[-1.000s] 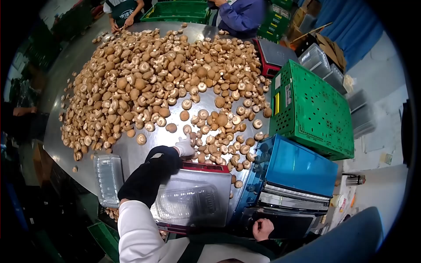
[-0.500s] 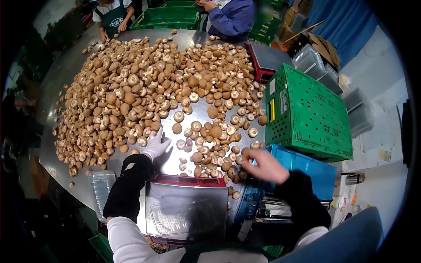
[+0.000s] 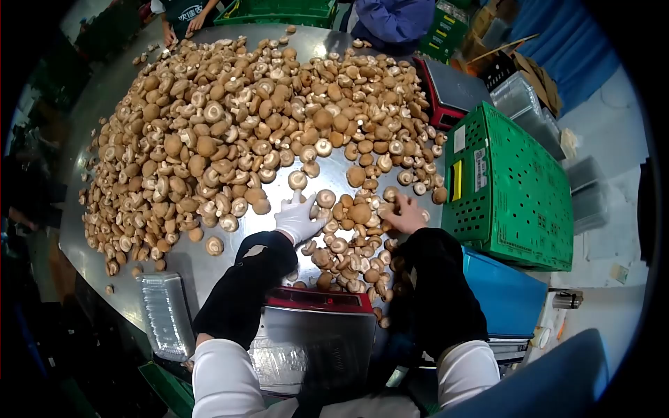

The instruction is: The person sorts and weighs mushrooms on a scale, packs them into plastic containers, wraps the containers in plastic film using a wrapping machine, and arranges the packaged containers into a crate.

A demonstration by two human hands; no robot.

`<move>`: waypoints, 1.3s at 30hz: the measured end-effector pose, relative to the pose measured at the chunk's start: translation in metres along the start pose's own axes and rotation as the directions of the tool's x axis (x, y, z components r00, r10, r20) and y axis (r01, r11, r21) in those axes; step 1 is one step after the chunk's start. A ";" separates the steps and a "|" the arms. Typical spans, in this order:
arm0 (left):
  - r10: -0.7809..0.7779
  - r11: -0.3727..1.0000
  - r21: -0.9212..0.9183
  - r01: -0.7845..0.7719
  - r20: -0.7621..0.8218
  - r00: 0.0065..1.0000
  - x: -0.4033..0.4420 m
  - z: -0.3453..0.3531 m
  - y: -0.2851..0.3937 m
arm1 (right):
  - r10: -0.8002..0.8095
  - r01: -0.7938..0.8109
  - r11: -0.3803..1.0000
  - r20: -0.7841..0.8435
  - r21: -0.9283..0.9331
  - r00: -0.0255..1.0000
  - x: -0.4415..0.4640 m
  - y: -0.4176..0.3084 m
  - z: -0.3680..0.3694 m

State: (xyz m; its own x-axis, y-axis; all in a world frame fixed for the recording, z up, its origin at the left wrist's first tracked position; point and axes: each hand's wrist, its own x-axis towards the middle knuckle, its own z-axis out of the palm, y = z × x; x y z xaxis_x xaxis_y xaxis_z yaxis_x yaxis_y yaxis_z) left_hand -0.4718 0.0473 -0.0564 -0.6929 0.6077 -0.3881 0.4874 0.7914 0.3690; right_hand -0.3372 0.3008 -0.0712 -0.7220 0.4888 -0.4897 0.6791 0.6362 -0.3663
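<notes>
both hands (image 3: 352, 215) at small mushroom cluster (image 3: 352, 240), beside larger pile (image 3: 202, 139).

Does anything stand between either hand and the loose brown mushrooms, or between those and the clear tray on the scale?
Nothing visible blocks the white-gloved left hand or bare right hand from the brown mushrooms. The red panel on the far side of the silver scale lies between those mushrooms and the clear plastic tray.
</notes>
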 end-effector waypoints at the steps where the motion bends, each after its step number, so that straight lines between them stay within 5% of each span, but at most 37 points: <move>1: 0.039 0.999 -0.015 -0.039 -0.015 0.999 -0.001 0.002 0.004 | -0.131 0.124 0.985 0.050 0.123 0.990 -0.002 0.004 0.004; 2: 0.131 0.981 -0.140 -0.134 -0.028 0.991 0.006 0.022 -0.007 | -0.118 0.119 0.993 0.156 0.005 0.981 -0.010 0.004 0.007; 4: 0.233 0.946 -0.270 -0.176 0.194 0.953 -0.007 0.025 -0.009 | -0.109 0.175 0.960 0.281 -0.220 0.953 -0.040 -0.005 -0.001; 7: 0.347 0.901 -0.387 -0.193 0.380 0.857 -0.031 0.017 -0.012 | -0.084 0.215 0.963 0.574 -0.164 0.814 -0.067 -0.008 -0.023; 11: 0.346 0.886 -0.414 -0.206 0.296 0.890 -0.033 0.005 -0.025 | -0.272 0.385 0.899 0.424 -0.208 0.864 -0.076 -0.035 -0.044; 13: 0.280 0.937 -0.243 -0.252 0.088 0.956 -0.028 0.001 -0.027 | -0.315 0.332 0.927 0.118 -0.175 0.942 -0.065 -0.057 -0.039; 15: 0.239 0.949 -0.234 -0.210 0.100 0.966 -0.014 -0.009 -0.025 | -0.481 0.474 0.876 -0.085 -0.086 0.873 -0.045 -0.070 -0.023; 17: 0.211 0.937 -0.310 -0.163 0.128 0.969 0.000 -0.022 -0.018 | -0.665 0.656 0.740 -0.305 -0.147 0.682 -0.023 -0.080 0.007; 20: 0.115 0.954 -0.267 -0.137 -0.097 0.989 0.031 -0.017 -0.015 | -0.772 0.656 0.624 -0.206 -0.425 0.601 -0.013 -0.088 0.040; 23: 0.273 0.948 -0.068 -0.312 -0.331 0.903 0.062 -0.005 -0.011 | -0.765 0.634 0.577 -0.071 -0.515 0.640 -0.018 -0.086 0.061; 24: 0.286 0.947 -0.055 -0.316 -0.302 0.909 0.065 -0.008 -0.003 | -0.789 0.624 0.557 -0.113 -0.548 0.604 -0.028 -0.085 0.058; 28: 0.428 0.903 0.063 -0.425 -0.209 0.879 0.083 0.004 0.023 | -0.636 0.662 0.696 0.191 -0.277 0.748 -0.052 -0.066 0.011; 29: 0.452 0.892 0.107 -0.439 -0.178 0.874 0.086 0.006 0.030 | -0.512 0.570 0.793 0.271 -0.215 0.815 -0.050 -0.062 -0.004; 33: 0.397 0.909 0.163 -0.384 -0.056 0.916 0.101 0.012 0.058 | -0.287 0.273 0.947 -0.063 -0.166 0.956 -0.010 -0.028 -0.029; 36: 0.385 0.896 0.237 -0.376 0.010 0.923 0.106 0.011 0.065 | -0.073 0.065 0.960 -0.019 -0.272 0.997 0.018 -0.007 -0.037; 39: 0.325 0.939 0.103 -0.328 0.049 0.945 0.105 0.012 0.059 | 0.091 -0.061 0.927 0.064 -0.370 0.994 0.020 -0.005 -0.015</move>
State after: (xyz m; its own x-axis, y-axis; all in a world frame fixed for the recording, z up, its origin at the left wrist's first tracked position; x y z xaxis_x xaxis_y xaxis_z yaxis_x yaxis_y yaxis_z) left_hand -0.5093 0.1589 -0.0855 -0.4701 0.8343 -0.2879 0.7397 0.5504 0.3871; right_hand -0.3568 0.3162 -0.0671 -0.6475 0.5053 -0.5704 0.6246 0.7808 -0.0173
